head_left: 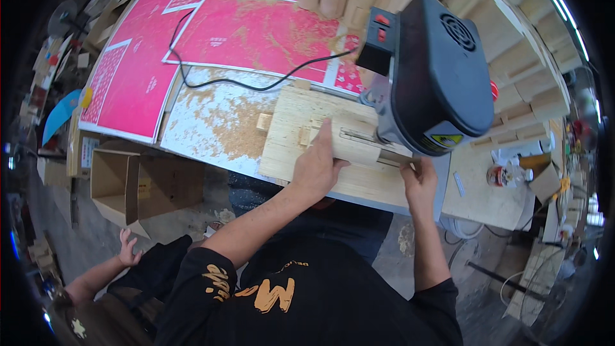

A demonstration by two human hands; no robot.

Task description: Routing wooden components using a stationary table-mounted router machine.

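A pale wooden piece (pixel 357 149) with a rounded top and long slots lies on a plywood board (pixel 288 115), under the head of a dark bench drill press (pixel 435 77). My left hand (pixel 316 165) grips its left end, index finger stretched along the wood and thumb at the near side. At the other end, my right hand (pixel 419 184) pinches the wood with thumb and fingers; some fingertips are hidden. The machine's body covers part of the far side of the piece, and its bit is hard to make out.
Pink printed sheets (pixel 250 32) with sawdust cover the table's far left. A black cable (pixel 256 88) crosses them to the machine. Wooden pieces (pixel 525 83) are stacked behind. A clear bottle (pixel 503 175) stands right. Left below are a cardboard box (pixel 150 179) and another person's hand (pixel 130 251).
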